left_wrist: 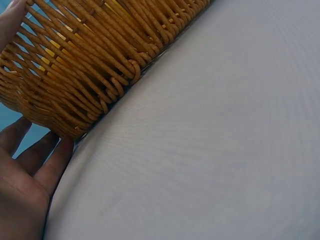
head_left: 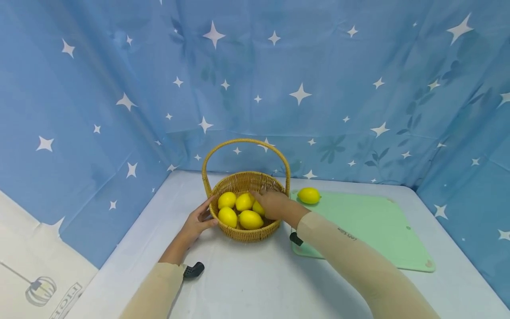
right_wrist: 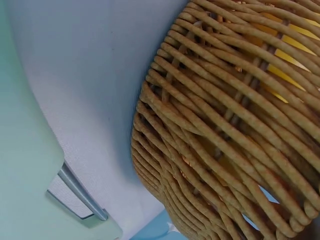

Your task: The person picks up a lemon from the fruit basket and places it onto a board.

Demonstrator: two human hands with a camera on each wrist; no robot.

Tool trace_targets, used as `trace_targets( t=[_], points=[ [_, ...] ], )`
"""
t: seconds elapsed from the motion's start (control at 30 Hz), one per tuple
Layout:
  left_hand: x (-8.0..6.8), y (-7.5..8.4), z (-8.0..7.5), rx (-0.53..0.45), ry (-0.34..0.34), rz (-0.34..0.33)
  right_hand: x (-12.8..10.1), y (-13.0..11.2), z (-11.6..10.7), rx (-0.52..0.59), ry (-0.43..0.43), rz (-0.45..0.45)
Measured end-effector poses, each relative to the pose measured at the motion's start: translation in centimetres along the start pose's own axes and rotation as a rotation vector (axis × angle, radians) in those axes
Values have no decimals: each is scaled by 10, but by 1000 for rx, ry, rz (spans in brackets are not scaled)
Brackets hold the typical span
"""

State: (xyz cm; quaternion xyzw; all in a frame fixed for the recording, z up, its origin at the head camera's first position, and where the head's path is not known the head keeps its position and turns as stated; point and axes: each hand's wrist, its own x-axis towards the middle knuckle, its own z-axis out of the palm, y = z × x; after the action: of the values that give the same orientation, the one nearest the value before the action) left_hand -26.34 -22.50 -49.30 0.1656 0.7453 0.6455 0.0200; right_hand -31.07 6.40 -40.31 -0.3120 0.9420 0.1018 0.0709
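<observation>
Our right hand [head_left: 272, 203] reaches into the wicker basket [head_left: 244, 235] on the table [head_left: 247, 283], fingers relaxed over the lemons [head_left: 250, 219], gripping none yet. Our left hand [head_left: 198, 223] steadies the basket wall, fingers straight. Lemons look light, firm, smooth; cup one whole.

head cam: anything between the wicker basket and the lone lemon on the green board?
Only the right hand reaching into the woven wicker basket; nothing else before the lone yellow lemon on the green cutting board, per head view.

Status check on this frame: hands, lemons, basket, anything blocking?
Left hand open, steadying the basket wall. Right hand inside the basket on the lemons, grip hidden. One lemon on the green board. Nothing blocking.
</observation>
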Motion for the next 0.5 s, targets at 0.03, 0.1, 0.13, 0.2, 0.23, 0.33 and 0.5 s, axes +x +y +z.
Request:
trace_targets(
  t=[0.03, 0.1, 0.13, 0.2, 0.23, 0.33, 0.5],
  points=[
    [0, 0, 0, 0, -1, -1, -1, 0, 0, -1, 6, 1],
    [-1, -1, 0, 0, -4, -4, -2, 0, 0, 8, 19, 3],
    [-1, -2, 0, 0, -6, -8, -3, -1, 1, 12, 22, 4],
    [-2, -3, 0, -1, -6, -11, -4, -1, 3, 11, 25, 5],
    [-3, -4, 0, 0, -6, -12, -4, 0, 3, 13, 27, 4],
    [-3, -3, 1, 1, -10, -15, -4, 1, 5, 11, 31, -5],
    [-7, 18, 4, 14, -25, -25, -7, 4, -2, -1, 16, -24]
  ],
)
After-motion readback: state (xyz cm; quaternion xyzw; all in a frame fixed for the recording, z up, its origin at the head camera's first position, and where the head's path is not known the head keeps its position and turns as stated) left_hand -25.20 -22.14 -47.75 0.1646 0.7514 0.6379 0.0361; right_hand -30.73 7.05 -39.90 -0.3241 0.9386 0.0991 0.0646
